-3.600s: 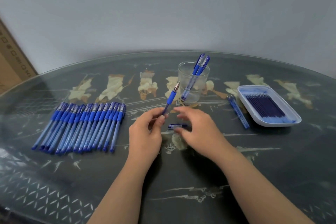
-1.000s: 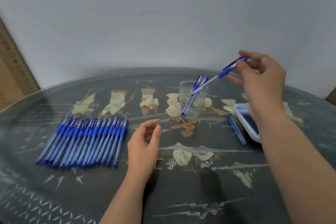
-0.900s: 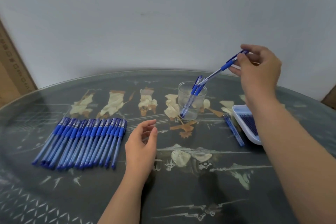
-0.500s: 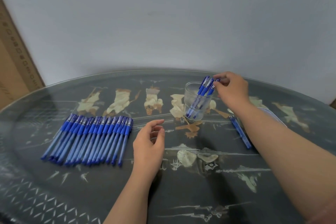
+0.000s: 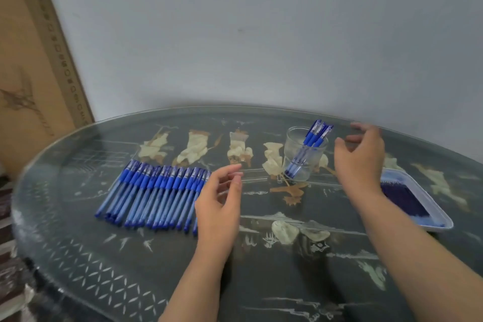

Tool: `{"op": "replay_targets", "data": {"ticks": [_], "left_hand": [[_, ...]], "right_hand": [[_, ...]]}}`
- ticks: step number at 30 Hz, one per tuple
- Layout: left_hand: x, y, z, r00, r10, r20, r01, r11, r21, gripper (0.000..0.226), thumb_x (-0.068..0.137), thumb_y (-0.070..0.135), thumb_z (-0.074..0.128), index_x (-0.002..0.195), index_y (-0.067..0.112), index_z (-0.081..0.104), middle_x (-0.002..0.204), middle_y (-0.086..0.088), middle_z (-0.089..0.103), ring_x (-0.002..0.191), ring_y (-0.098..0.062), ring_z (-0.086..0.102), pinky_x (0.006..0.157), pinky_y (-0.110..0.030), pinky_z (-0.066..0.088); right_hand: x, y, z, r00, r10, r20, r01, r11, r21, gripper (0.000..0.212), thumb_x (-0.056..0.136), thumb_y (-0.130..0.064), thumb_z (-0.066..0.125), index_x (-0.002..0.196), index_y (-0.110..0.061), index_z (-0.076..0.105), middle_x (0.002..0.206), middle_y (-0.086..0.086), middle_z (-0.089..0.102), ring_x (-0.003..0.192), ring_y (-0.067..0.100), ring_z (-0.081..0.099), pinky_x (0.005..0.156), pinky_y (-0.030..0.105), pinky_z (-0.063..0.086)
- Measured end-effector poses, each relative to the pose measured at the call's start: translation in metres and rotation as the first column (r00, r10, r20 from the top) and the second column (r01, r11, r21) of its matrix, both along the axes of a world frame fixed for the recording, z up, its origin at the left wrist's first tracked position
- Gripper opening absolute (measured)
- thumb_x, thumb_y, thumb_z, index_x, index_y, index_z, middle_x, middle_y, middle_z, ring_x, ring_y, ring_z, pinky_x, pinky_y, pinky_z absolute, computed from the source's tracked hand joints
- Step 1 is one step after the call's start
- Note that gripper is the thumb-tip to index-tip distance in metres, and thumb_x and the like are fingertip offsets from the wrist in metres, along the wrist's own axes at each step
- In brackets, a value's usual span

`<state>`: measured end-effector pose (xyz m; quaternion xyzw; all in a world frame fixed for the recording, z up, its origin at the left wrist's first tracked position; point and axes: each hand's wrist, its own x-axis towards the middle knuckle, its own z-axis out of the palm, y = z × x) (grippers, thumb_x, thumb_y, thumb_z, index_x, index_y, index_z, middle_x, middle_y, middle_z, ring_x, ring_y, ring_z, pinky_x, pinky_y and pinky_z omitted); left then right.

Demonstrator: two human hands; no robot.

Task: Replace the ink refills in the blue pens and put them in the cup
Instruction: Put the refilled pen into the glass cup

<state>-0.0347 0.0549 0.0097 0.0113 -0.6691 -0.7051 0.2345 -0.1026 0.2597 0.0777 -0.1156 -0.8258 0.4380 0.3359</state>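
A clear glass cup [image 5: 304, 154] stands on the table's far side with three blue pens [image 5: 313, 136] leaning in it. My right hand [image 5: 360, 157] hovers just right of the cup, fingers loosely spread, holding nothing. A row of several blue pens [image 5: 154, 193] lies side by side on the left. My left hand [image 5: 219, 206] floats beside the right end of that row, fingers relaxed and empty. A white tray [image 5: 433, 214] of dark blue ink refills [image 5: 402, 197] sits at the right, partly hidden behind my right forearm.
The round dark table [image 5: 261, 282] has a glass top with pale inlaid figures; its edge curves close to the grey wall behind. A tall cardboard sheet [image 5: 34, 60] leans at the far left.
My right hand carried a pen to the cup, dropped it in and has let go, drawing back to the right. My left hand stayed near the pen row. The view shifted left.
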Motion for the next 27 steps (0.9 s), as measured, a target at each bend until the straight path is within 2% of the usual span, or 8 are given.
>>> {"op": "replay_targets", "data": {"ticks": [2,6,10,13,16,18,21,27], "left_hand": [[0.003,-0.022,0.006,0.996,0.089,-0.009,-0.088,0.992,0.086,0.016,0.095,0.018,0.06,0.102,0.031,0.067,0.1,0.011,0.07,0.097,-0.007,0.065,0.082,-0.024,0.053],[0.007,-0.08,-0.002,0.94,0.339,-0.031,-0.339,0.941,0.018,0.02,0.097,0.017,0.058,0.097,0.035,0.064,0.1,0.01,0.069,0.094,-0.005,0.064,0.081,-0.022,0.05],[0.009,-0.105,-0.016,0.842,0.54,-0.015,-0.537,0.84,0.078,0.017,0.098,0.017,0.055,0.098,0.03,0.066,0.098,-0.001,0.069,0.091,-0.011,0.063,0.083,-0.024,0.048],[0.005,-0.104,-0.02,0.849,0.528,-0.017,-0.528,0.849,0.016,0.015,0.097,0.016,0.056,0.099,0.025,0.067,0.097,0.004,0.069,0.091,-0.011,0.063,0.083,-0.028,0.048],[0.002,-0.102,-0.016,0.881,0.474,-0.003,-0.474,0.881,0.011,0.015,0.096,0.02,0.055,0.095,0.031,0.066,0.096,0.011,0.068,0.092,-0.006,0.062,0.078,-0.02,0.045],[-0.002,-0.101,-0.012,0.901,0.434,0.012,-0.434,0.9,0.026,0.015,0.097,0.022,0.054,0.094,0.032,0.065,0.095,0.013,0.067,0.09,-0.002,0.061,0.075,-0.018,0.044],[-0.012,-0.1,-0.01,0.921,0.389,0.021,-0.388,0.921,-0.034,0.012,0.097,0.024,0.055,0.095,0.031,0.065,0.093,0.01,0.067,0.089,-0.009,0.061,0.074,-0.025,0.048],[-0.017,-0.098,-0.019,0.923,0.386,-0.006,-0.38,0.906,-0.184,0.01,0.095,0.022,0.056,0.099,0.025,0.065,0.093,0.011,0.065,0.092,-0.006,0.061,0.078,-0.025,0.048]], "right_hand": [[0.022,-0.026,-0.014,0.995,0.086,0.043,-0.085,0.996,-0.034,0.024,0.093,-0.008,0.059,0.112,-0.02,0.054,0.106,0.003,0.057,0.08,0.004,0.052,0.063,0.014,0.038],[0.044,-0.09,-0.053,0.922,0.305,0.237,-0.304,0.952,-0.04,0.012,0.092,-0.013,0.062,0.096,-0.024,0.059,0.091,-0.006,0.059,0.084,0.007,0.055,0.063,0.014,0.037],[0.043,-0.149,-0.076,0.861,0.395,0.319,-0.387,0.917,-0.091,0.014,0.093,-0.019,0.063,0.098,-0.03,0.055,0.09,-0.008,0.059,0.085,0.007,0.056,0.067,0.017,0.041],[0.037,-0.177,-0.085,0.847,0.383,0.368,-0.381,0.921,-0.082,0.016,0.094,-0.024,0.062,0.103,-0.03,0.051,0.088,-0.009,0.058,0.086,0.008,0.056,0.071,0.024,0.047],[0.035,-0.19,-0.088,0.873,0.318,0.37,-0.355,0.934,0.035,0.019,0.092,-0.032,0.063,0.1,-0.034,0.046,0.082,-0.013,0.056,0.089,0.011,0.055,0.083,0.033,0.048],[0.037,-0.193,-0.09,0.886,0.299,0.355,-0.35,0.932,0.088,0.02,0.091,-0.035,0.063,0.1,-0.035,0.045,0.082,-0.015,0.054,0.09,0.01,0.05,0.087,0.03,0.043],[0.04,-0.194,-0.094,0.898,0.278,0.341,-0.343,0.928,0.145,0.022,0.091,-0.037,0.063,0.105,-0.035,0.047,0.085,-0.016,0.053,0.093,0.009,0.045,0.087,0.027,0.037],[0.039,-0.198,-0.097,0.914,0.266,0.307,-0.338,0.918,0.209,0.024,0.09,-0.034,0.063,0.111,-0.031,0.051,0.08,-0.014,0.059,0.091,0.01,0.054,0.089,0.028,0.038]]}}
